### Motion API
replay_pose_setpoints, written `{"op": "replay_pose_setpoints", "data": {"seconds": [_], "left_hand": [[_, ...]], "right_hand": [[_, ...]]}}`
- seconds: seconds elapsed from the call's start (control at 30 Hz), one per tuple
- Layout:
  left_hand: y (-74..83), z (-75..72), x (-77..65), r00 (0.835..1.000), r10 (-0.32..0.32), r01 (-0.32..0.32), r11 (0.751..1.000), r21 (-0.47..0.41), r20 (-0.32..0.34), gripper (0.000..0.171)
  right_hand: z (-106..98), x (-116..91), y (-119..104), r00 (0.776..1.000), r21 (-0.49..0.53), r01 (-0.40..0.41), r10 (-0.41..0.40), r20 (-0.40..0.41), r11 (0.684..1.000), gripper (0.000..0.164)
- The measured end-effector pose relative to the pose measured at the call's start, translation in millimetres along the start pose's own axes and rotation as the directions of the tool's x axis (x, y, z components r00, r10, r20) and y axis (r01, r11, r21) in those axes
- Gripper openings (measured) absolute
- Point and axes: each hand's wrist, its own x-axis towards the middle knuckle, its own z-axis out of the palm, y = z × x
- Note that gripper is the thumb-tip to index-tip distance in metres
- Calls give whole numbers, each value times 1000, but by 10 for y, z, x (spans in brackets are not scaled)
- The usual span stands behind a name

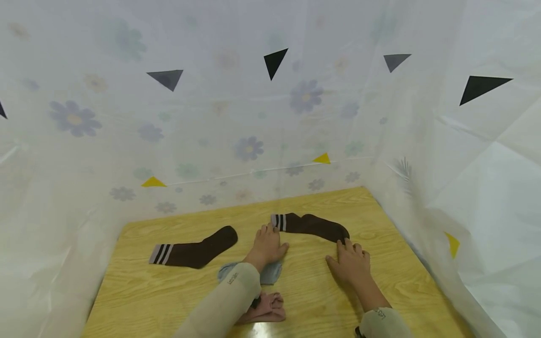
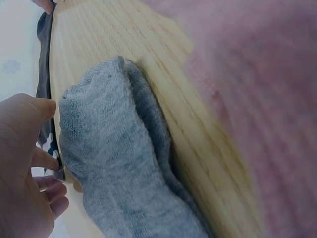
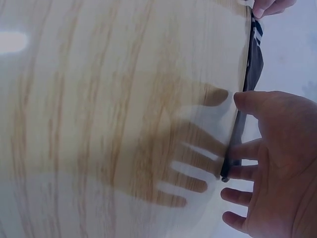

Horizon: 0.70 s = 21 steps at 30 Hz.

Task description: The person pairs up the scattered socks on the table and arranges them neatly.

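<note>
A dark brown sock (image 1: 310, 224) with a pale, black-striped cuff lies flat at the back of the table. My left hand (image 1: 267, 246) touches its cuff with the fingertips, thumb held apart. At the toe end, the fingertips of my right hand (image 1: 352, 263) rest on the fabric, fingers spread and fairly straight. A matching dark sock (image 1: 190, 254) lies to the left, its cuff pointing left. Under my left forearm is a folded grey-blue knitted sock (image 2: 114, 144), partly hidden in the head view. Nearer me lies a folded pink fabric piece (image 1: 270, 307), partly covered by the sleeve.
The wood-grain table (image 1: 139, 293) has its back edge against a whitish flowered sheet (image 1: 203, 122). Similar translucent sheeting (image 1: 498, 197) stands along the right side, with more on the left. Black, grey and yellow triangles mark the sheets.
</note>
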Motion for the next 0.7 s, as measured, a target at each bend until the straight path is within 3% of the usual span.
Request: {"op": "replay_pose_setpoints", "data": {"seconds": [0.3,0.7], "left_hand": [[23,-27,-5,1000,1,-2,1000,17,28,71],[-5,-119,-84,1000,5,-5,999,-37,-4,70]], "right_hand": [[17,47,14,1000,-36,10,-10,-2,999,83],[51,81,29,999,30,25,-25,-22,999,84]]}}
